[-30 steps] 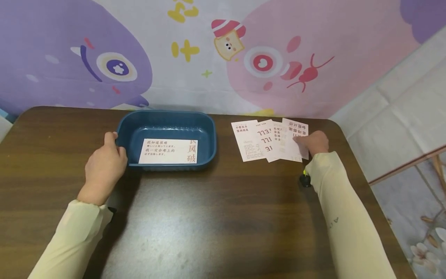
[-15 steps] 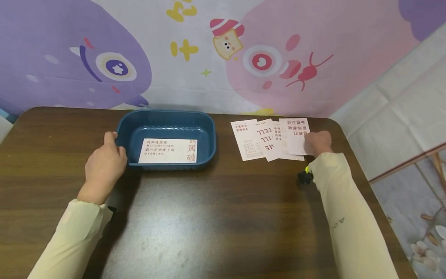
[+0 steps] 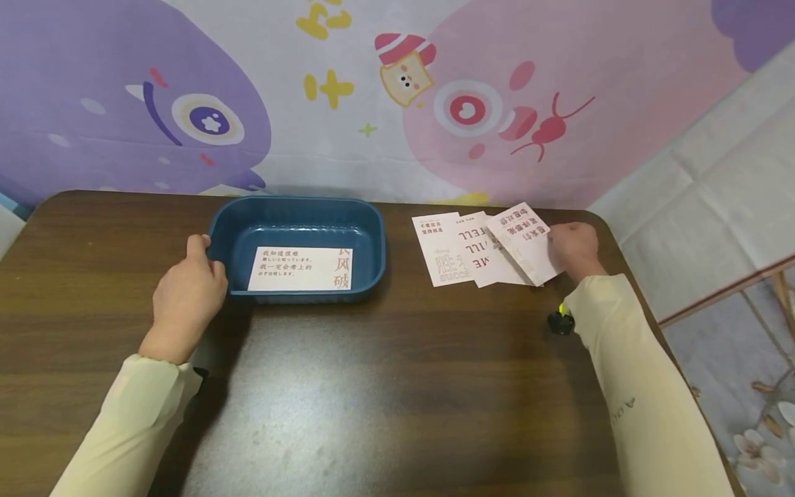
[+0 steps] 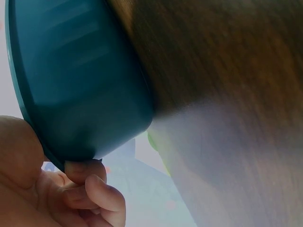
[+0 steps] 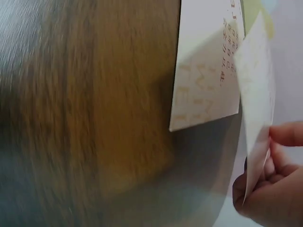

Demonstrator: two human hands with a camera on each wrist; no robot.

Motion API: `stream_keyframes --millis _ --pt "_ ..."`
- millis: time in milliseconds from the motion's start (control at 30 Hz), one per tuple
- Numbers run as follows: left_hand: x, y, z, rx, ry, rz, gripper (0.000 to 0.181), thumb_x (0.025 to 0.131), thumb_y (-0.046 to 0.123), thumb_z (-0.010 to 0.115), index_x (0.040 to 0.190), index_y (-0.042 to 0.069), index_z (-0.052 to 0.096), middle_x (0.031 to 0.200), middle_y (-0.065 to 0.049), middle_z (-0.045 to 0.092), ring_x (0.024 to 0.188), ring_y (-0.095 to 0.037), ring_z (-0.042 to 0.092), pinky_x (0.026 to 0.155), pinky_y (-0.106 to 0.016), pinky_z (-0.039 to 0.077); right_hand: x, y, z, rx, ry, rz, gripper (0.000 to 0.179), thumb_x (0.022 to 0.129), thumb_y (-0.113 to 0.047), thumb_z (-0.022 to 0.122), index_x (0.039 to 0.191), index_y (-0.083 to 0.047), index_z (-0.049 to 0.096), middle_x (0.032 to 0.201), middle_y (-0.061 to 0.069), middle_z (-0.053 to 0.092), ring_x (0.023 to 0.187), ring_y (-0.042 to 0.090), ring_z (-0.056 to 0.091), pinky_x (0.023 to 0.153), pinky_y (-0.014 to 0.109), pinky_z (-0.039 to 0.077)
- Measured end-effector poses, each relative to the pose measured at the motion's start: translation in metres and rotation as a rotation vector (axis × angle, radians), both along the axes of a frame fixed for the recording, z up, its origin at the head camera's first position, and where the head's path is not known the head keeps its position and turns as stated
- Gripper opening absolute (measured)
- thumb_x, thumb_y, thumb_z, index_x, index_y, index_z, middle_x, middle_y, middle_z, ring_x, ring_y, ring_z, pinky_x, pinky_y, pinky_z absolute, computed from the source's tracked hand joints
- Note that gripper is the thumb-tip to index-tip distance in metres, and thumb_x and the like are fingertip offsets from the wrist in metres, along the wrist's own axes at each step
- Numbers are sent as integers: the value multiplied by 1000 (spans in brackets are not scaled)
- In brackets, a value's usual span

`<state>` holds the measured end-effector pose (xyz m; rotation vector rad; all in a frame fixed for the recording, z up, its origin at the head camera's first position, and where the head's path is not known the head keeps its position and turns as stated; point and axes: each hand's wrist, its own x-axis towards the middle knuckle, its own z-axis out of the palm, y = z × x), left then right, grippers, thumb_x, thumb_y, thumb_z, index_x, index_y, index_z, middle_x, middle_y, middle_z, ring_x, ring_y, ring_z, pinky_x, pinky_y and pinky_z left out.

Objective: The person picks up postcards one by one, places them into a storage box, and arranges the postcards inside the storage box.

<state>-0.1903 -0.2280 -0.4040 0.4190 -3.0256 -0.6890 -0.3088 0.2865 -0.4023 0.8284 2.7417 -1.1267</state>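
My left hand (image 3: 189,293) grips the left rim of a blue plastic basin (image 3: 298,297); the left wrist view shows thumb and curled fingers pinching its edge. Inside the basin lies a white printed card (image 3: 299,269). My right hand (image 3: 574,250) pinches another printed card (image 3: 524,241) by its right side. In the right wrist view this held card (image 5: 258,99) is raised and tilted, apart from a flat card (image 5: 203,90) on the table. To its left in the head view, several cards (image 3: 437,248) lie overlapped in a fan, partly covered by the held one.
The brown wooden table (image 3: 373,386) has rounded far corners. Behind it hangs a cartoon-printed cloth (image 3: 348,159), and a pale flowered cloth (image 3: 702,179) hangs at the right. The basin stands near the table's far edge.
My right hand has picked up the rightmost card from the fan, lifted it and turned it, moving slightly right. My left hand and the basin have stayed in place.
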Motion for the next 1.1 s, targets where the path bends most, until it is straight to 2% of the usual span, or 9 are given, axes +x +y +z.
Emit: stream_keyframes --millis 100,167,433,633,867,967,1100 --pt "0 0 -1 -1 4 0 46 94 20 29 134 -3 31 83 -33 58 63 -41 54 48 -43 37 0 -1 3 1 21 64 40 91 -18 44 124 1 57 130 19 53 112 24 48 83 26 39" --pt "1 -1 -1 -1 4 1 46 94 20 29 134 -3 31 84 -33 58 64 -41 54 49 -43 37 -1 -1 6 8 41 109 37 91 -17 45 120 2 59 126 19 55 105 21 49 76 23 36" --pt "1 -1 -2 0 0 4 46 95 20 30 135 -4 31 80 -31 58 61 -38 52 49 -41 37 -4 -10 18 -30 140 273 31 89 -17 54 111 2 63 116 18 59 88 14 51 72 23 39" --pt "1 -1 -2 4 -7 12 47 95 20 30 135 -4 30 79 -29 58 60 -36 51 48 -40 36 -2 -30 36 -98 150 379 28 90 -22 57 108 -2 64 102 4 61 78 8 55 66 22 44" --pt "1 0 -1 3 7 5 47 95 20 30 135 -5 30 68 -23 54 55 -32 49 46 -37 35 -3 -52 49 -127 202 487 18 86 -13 59 96 -1 67 78 -14 62 77 6 52 65 22 40" --pt "1 0 0 3 9 6 47 95 19 31 136 -5 30 66 -22 53 54 -31 48 46 -36 34 -3 -60 52 -124 212 524 15 85 -11 60 93 -2 69 80 -14 63 81 7 51 68 22 39" --pt "1 1 1 3 10 4 47 95 18 32 136 -5 30 65 -21 52 53 -30 47 45 -36 34 -2 -71 56 -127 189 562 16 85 -12 59 94 -3 68 88 -7 63 83 10 51 70 24 39"
